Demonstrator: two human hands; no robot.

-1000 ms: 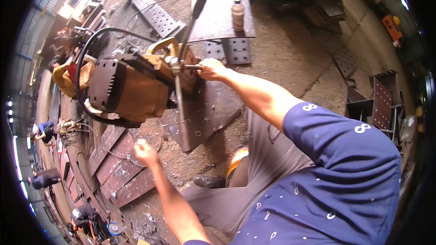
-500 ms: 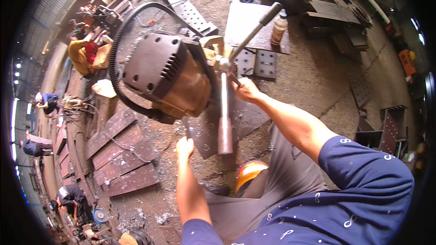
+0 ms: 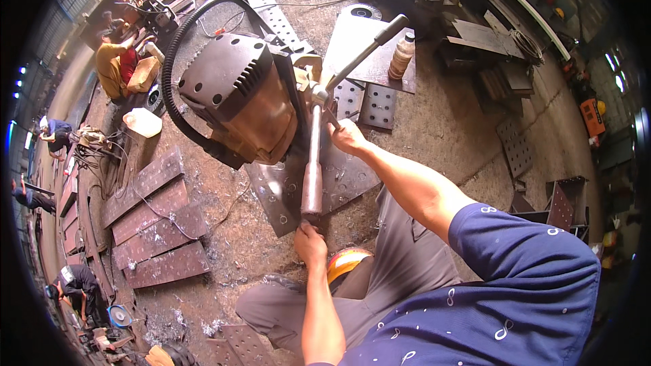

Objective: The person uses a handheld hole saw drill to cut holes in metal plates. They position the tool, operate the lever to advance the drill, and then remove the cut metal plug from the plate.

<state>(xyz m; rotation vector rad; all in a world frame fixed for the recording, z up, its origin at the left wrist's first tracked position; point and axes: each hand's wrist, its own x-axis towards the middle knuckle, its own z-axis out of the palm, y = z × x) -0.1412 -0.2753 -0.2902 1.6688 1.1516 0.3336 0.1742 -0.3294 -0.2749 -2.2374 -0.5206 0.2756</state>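
Note:
A magnetic drill press [image 3: 237,102] with a dark motor cover and a black corrugated cable hose stands before me, over a dark steel plate [image 3: 271,193]. Its spoked feed handle [image 3: 312,176] has one long grip pointing up to the right and another pointing down toward me. My right hand [image 3: 349,138] is closed round a shorter spoke near the hub. My left hand [image 3: 310,244] is closed right at the end of the downward grip; what its fingers hold is hidden. The drill's tip is out of sight behind the body.
Several steel plates [image 3: 159,220] lie at left among metal shavings. A bottle [image 3: 401,56] stands on a pale sheet [image 3: 346,51] beyond the drill, near drilled plates [image 3: 378,106]. A yellow-orange helmet [image 3: 347,262] is by my legs. Co-workers [image 3: 121,61] sit and bend along the left side.
My left hand has moved right, from beside a thin grey piece below the motor to the end of the downward grip. My right hand stays on its spoke. The view has shifted slightly.

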